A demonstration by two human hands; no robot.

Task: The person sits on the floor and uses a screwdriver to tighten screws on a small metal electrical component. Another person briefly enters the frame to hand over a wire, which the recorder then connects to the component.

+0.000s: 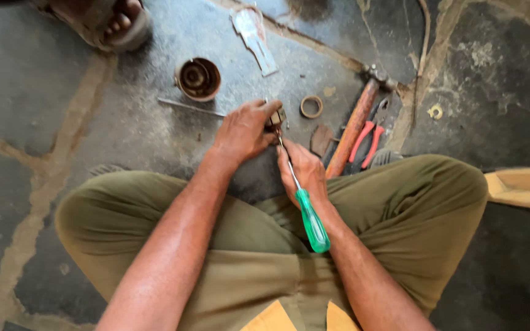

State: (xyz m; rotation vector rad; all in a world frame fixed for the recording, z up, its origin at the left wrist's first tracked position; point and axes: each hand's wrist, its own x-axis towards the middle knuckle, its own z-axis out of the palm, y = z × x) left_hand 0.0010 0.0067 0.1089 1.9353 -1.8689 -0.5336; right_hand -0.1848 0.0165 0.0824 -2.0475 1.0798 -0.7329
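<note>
Above the lap, a small metal part [275, 116] is clamped in the left hand [243, 132]; a screwdriver [305, 208] is gripped by the right hand [302, 168]. Should the tip slip, fingers could be jabbed.

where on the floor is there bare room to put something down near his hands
Bare floor lies left of the round metal cup and thin rod, beyond the left knee. It is crowded right of the hands, around the ring, hammer and red pliers.
</note>
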